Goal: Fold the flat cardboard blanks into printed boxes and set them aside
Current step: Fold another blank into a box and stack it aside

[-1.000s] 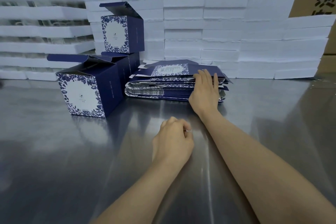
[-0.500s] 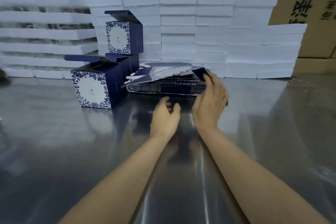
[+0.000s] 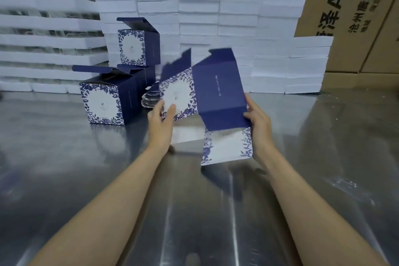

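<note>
Nearest, along the lower frame, two bare forearms are stretched over the reflective metal table (image 3: 64, 179). Just above the frame's centre, a flat cardboard blank (image 3: 216, 97), navy with white floral-printed panels, is held clear of the tabletop and tilted. Its right edge is gripped by the right hand (image 3: 259, 123), fingers curled round it, while its white floral panel is pinched at the left by the left hand (image 3: 160, 119), thumb on the printed face. Behind the blank, a stack of further flat blanks (image 3: 151, 97) is partly seen lying on the table. Left of centre, a folded printed box (image 3: 108, 101) stands with its lid flaps raised, and a second folded box (image 3: 138, 47) is perched higher behind it. Farther back, white foam trays (image 3: 237, 28) are stacked in rows, and brown shipping cartons (image 3: 345, 17) with printed characters fill the upper right.
</note>
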`<action>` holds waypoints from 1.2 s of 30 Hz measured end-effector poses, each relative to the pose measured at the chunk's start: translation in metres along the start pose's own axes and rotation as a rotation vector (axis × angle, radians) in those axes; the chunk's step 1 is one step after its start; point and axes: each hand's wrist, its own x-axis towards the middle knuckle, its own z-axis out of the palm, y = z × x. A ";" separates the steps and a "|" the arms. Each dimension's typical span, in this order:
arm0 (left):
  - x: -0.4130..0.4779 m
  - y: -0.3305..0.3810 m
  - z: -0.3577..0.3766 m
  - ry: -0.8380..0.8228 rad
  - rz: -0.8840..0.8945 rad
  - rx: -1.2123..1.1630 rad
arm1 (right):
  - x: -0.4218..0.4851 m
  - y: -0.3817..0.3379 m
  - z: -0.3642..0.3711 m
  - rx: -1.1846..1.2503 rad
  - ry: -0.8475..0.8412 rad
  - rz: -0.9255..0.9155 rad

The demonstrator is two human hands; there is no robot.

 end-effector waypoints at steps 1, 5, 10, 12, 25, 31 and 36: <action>0.000 0.000 0.001 -0.054 -0.015 -0.011 | 0.002 -0.002 -0.002 0.010 -0.007 0.017; -0.015 0.010 0.022 -0.310 -0.206 -0.185 | 0.003 -0.005 -0.003 -0.261 -0.044 -0.176; -0.022 -0.004 0.017 -0.437 -0.290 -0.089 | -0.005 0.007 0.003 -0.763 -0.235 -0.370; -0.015 0.003 0.012 -0.394 -0.303 -0.026 | -0.006 0.019 0.004 -0.931 -0.401 -0.228; -0.001 -0.014 0.008 -0.523 0.360 0.526 | -0.018 0.033 0.038 -0.711 -0.682 0.116; 0.003 -0.024 0.026 -0.769 0.208 1.087 | -0.014 0.040 0.035 -0.888 -0.499 -0.043; 0.007 -0.028 0.016 -0.743 0.102 1.156 | -0.003 0.057 0.030 -1.605 -0.496 0.231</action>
